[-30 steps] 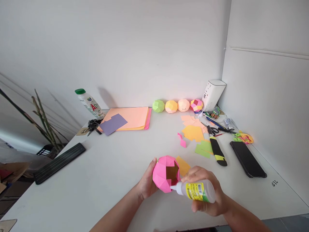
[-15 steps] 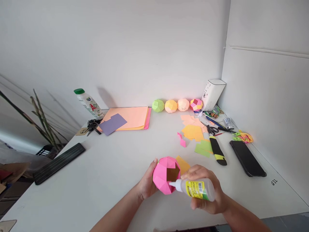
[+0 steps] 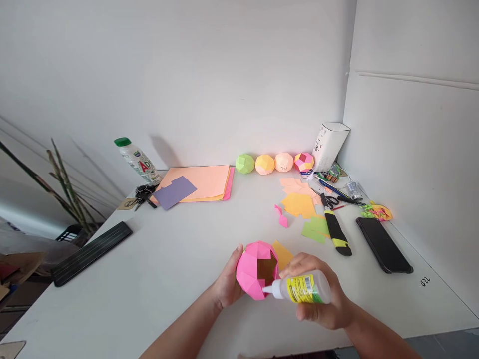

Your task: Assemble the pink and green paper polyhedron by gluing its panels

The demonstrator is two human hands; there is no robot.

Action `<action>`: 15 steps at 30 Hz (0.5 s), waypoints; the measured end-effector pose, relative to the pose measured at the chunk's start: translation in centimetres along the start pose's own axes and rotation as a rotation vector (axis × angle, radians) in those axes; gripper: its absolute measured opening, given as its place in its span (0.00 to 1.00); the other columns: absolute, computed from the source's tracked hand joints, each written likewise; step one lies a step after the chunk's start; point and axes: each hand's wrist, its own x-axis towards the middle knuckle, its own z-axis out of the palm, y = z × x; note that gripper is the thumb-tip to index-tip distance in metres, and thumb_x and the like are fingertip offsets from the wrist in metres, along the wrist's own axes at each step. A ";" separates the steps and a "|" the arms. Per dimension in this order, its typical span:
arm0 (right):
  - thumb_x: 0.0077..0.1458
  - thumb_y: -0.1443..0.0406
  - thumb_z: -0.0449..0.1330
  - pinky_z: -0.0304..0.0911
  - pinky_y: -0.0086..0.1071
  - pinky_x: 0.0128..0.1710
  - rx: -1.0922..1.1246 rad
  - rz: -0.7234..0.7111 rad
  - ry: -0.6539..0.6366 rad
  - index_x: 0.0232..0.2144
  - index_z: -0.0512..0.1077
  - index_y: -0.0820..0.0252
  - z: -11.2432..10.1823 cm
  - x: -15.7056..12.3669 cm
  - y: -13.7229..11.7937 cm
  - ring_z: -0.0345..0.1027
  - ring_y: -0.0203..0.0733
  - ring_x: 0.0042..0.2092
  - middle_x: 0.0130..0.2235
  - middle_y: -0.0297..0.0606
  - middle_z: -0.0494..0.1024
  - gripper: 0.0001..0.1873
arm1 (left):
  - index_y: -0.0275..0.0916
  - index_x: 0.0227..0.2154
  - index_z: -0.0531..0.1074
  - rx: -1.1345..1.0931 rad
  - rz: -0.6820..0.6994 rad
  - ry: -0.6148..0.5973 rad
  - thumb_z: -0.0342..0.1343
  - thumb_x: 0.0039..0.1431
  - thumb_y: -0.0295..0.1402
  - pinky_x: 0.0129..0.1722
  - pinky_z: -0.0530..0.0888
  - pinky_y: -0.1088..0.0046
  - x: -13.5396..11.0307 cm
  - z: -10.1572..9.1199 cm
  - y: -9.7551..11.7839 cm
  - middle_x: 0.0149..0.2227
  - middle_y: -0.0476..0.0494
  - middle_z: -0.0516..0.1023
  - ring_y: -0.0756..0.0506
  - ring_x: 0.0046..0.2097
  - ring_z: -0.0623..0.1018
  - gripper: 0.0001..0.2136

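A pink faceted paper ball (image 3: 250,271) with an opening on its right side rests in my left hand (image 3: 227,281), whose fingers are partly hidden behind it. My right hand (image 3: 329,294) is wrapped round a clear glue bottle (image 3: 305,288) with a yellow and green label. The bottle lies nearly level, and its white nozzle tip is at the lower edge of the ball's opening. Behind the ball, a piece of orange paper (image 3: 283,255) lies on the table.
Paper scraps (image 3: 299,205), a utility knife (image 3: 337,233), scissors (image 3: 330,201) and a phone (image 3: 384,245) lie to the right. Several finished-looking paper balls (image 3: 265,164) line the wall. Paper sheets (image 3: 202,180), keys (image 3: 145,193), a bottle (image 3: 138,159) and a black bar (image 3: 92,253) are leftward.
The nozzle tip has shifted slightly down along the edge of the ball's opening. The ball has turned and moved a little left, still in my left hand.
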 end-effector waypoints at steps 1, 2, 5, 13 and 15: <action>0.51 0.54 0.67 0.70 0.39 0.37 0.026 0.019 0.000 0.45 0.71 0.48 0.0 0.0 0.0 0.71 0.44 0.37 0.37 0.39 0.76 0.20 | 0.34 0.48 0.75 0.002 0.002 0.008 0.43 0.53 0.65 0.38 0.70 0.64 0.0 0.0 0.0 0.47 0.30 0.78 0.34 0.44 0.77 0.38; 0.50 0.54 0.68 0.69 0.39 0.37 0.050 0.036 0.002 0.45 0.71 0.48 0.0 -0.1 0.0 0.71 0.44 0.37 0.37 0.39 0.76 0.20 | 0.34 0.47 0.75 0.002 0.006 0.017 0.43 0.53 0.65 0.37 0.69 0.65 0.0 0.1 0.1 0.46 0.30 0.79 0.35 0.43 0.78 0.38; 0.49 0.54 0.69 0.68 0.38 0.38 0.134 0.103 0.010 0.43 0.73 0.49 -0.1 -0.1 0.1 0.70 0.44 0.39 0.37 0.39 0.76 0.19 | 0.34 0.47 0.75 0.001 0.020 0.036 0.44 0.53 0.65 0.36 0.69 0.66 0.0 0.1 0.1 0.45 0.31 0.79 0.36 0.41 0.78 0.38; 0.55 0.54 0.64 0.62 0.28 0.19 0.515 0.275 0.097 0.43 0.72 0.44 -1.3 0.8 0.3 0.64 0.30 0.21 0.40 0.35 0.75 0.13 | 0.34 0.49 0.73 -0.031 0.061 0.099 0.44 0.54 0.64 0.46 0.70 0.57 -0.1 -0.6 0.5 0.48 0.30 0.78 0.31 0.48 0.76 0.38; 0.54 0.56 0.65 0.67 0.32 0.26 0.501 0.268 0.191 0.44 0.72 0.42 -2.2 1.4 0.4 0.70 0.35 0.27 0.45 0.35 0.75 0.14 | 0.34 0.50 0.73 -0.061 0.135 0.082 0.43 0.56 0.62 0.51 0.68 0.54 -0.3 -0.8 1.2 0.48 0.30 0.78 0.31 0.50 0.76 0.36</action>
